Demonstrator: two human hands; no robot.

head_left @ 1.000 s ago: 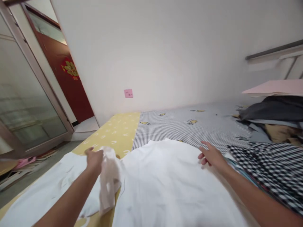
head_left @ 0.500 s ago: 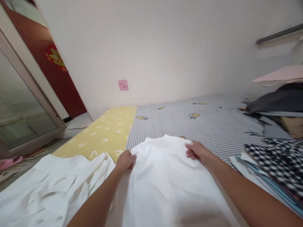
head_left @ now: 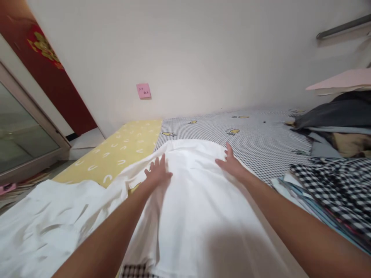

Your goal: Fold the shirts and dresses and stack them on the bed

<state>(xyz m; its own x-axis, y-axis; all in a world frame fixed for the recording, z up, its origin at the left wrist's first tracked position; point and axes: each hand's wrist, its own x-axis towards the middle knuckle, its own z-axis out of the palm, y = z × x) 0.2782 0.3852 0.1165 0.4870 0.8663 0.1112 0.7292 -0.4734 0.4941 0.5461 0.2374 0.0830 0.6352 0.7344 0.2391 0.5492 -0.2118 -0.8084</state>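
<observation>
On the bed (head_left: 232, 131), a white shirt (head_left: 197, 216) lies spread out. The left hand (head_left: 158, 173) is open wide, fingers apart, lying flat on the shirt and not gripping it. The right hand (head_left: 232, 164) is open too, resting near the shirt's far edge. A checked cloth (head_left: 333, 193) lies farther right on the bed.

1. The left hand (head_left: 158, 172) lies open, fingers spread, on a white garment (head_left: 203, 227).
2. The right hand (head_left: 232, 164) rests open near the garment's far edge.
3. The garment spreads over a yellow patterned sheet (head_left: 116, 154) and a gingham sheet (head_left: 232, 143).
4. A black-and-white checked cloth (head_left: 333, 189) lies to the right.
</observation>
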